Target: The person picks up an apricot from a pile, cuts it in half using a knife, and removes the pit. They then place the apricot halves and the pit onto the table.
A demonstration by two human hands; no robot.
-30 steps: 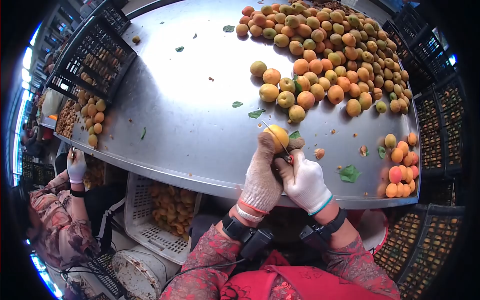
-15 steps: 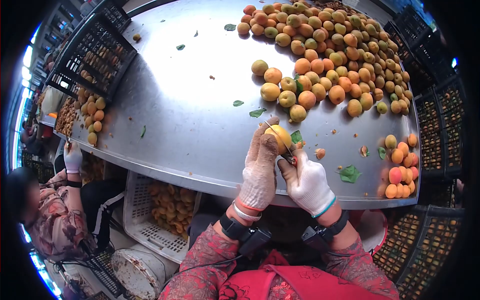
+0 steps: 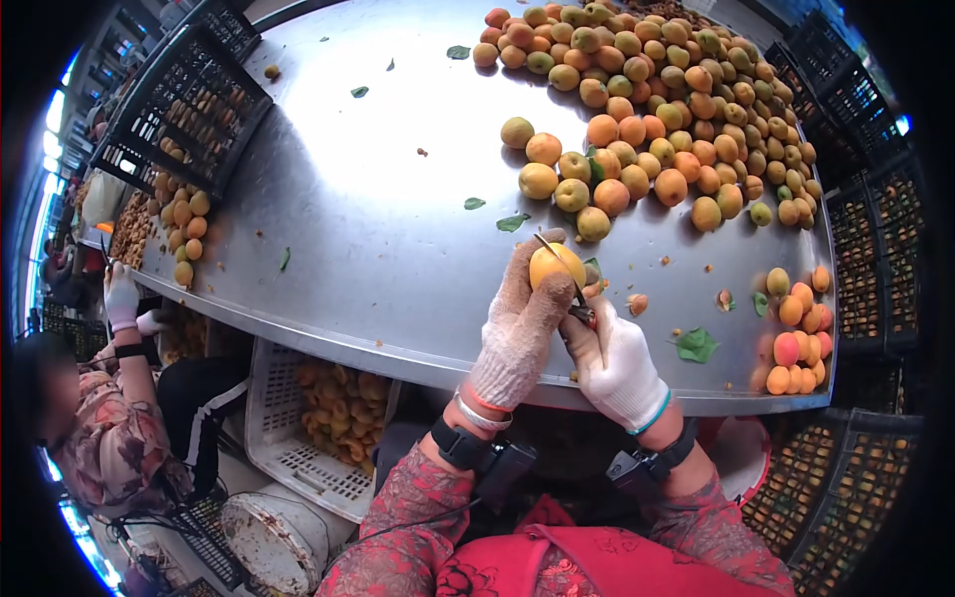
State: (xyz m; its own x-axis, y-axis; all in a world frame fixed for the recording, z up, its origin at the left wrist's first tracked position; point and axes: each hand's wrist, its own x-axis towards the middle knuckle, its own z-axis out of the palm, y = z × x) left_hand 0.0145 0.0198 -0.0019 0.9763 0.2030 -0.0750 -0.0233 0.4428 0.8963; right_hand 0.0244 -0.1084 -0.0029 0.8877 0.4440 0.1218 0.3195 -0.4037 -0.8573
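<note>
Gripping fruit (image 3: 555,265), left hand (image 3: 517,333), knife (image 3: 581,311) in right hand (image 3: 619,376)

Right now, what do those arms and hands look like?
Left glove: stained brown, orange edge; right glove: whiter, teal edge. Each wrist: black strap, dark box; left also a pale band. Sleeves: patterned red and grey; a dark cable crosses the left.

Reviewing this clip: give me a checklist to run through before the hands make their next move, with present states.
1. Apricot gripped in left hand: ok.
2. Knife held in right hand: ok.
3. Blade lying across the apricot: ok.
4. Depth of any cut: cannot tell.
5. Left thumb well clear of the blade: not ok; it looks very close.
6. More whole fruit on the metal table: ok, a large pile lies ahead.
</note>
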